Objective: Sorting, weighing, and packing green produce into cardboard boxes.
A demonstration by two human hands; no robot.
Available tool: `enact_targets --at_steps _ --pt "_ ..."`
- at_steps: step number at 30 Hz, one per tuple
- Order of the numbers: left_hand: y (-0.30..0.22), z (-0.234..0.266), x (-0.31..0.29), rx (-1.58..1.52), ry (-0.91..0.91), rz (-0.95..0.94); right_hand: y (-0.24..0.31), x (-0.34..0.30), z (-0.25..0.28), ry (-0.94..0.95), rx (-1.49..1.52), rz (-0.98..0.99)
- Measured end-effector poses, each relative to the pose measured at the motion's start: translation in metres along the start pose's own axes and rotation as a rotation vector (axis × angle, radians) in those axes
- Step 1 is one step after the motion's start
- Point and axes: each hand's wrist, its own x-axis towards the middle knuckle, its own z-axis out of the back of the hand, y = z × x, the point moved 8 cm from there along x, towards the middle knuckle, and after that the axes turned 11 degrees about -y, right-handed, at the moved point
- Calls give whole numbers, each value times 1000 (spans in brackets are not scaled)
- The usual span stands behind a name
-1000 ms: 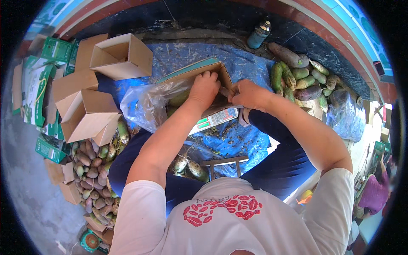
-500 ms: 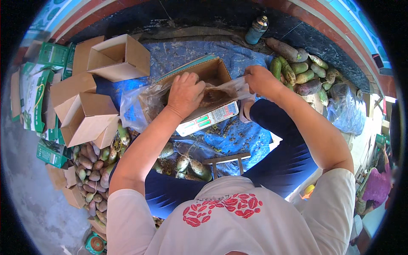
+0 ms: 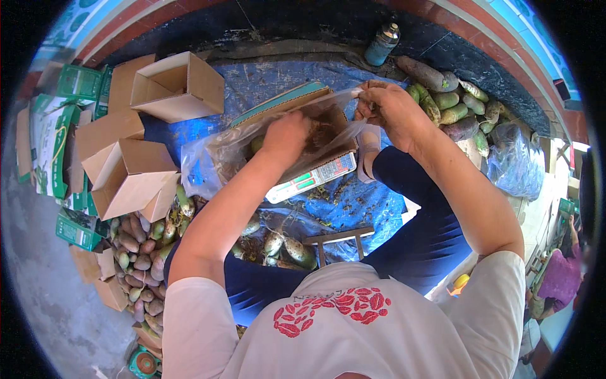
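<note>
- Dark wall (image 3: 303,28), head view: backs the workplace; blue tarp (image 3: 372,211) spread before it on the floor.
- Cardboard box (image 3: 323,162): one, open-topped, resting on a white scale (image 3: 328,172) on the tarp, ahead of the seated person.
- Clear plastic bag (image 3: 199,164): lines the box; loose end spills over its left side, opposite edge pulled taut beyond the right end.
- Greenish vegetable (image 3: 256,144): partly visible inside the bag, left of the hand there.
- Right hand (image 3: 390,110): fingers curled closed, bag's edge pinched; slightly higher than half a second ago, lifting the film with it.
- Left hand (image 3: 287,134): formerly over the near rim, now deeper inside the box; fingertips hidden, so spread and any hold cannot be told.
- Effect, as judged: raised film keeps the bag's mouth apart, giving the left hand access to the interior.
- Vegetables, loose: heap (image 3: 142,252) at left; second group (image 3: 451,114) at right, by a bottle (image 3: 382,45).
- Spare open cartons (image 3: 205,88): several, left of the tarp's middle.
</note>
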Motion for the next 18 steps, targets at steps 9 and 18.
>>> enact_targets --at_steps 9,18 --pt "39 -28 -29 268 350 222 10 -4 -12 104 -71 81" --pt "48 -9 -41 148 224 280 10 -2 -20 83 -78 85"
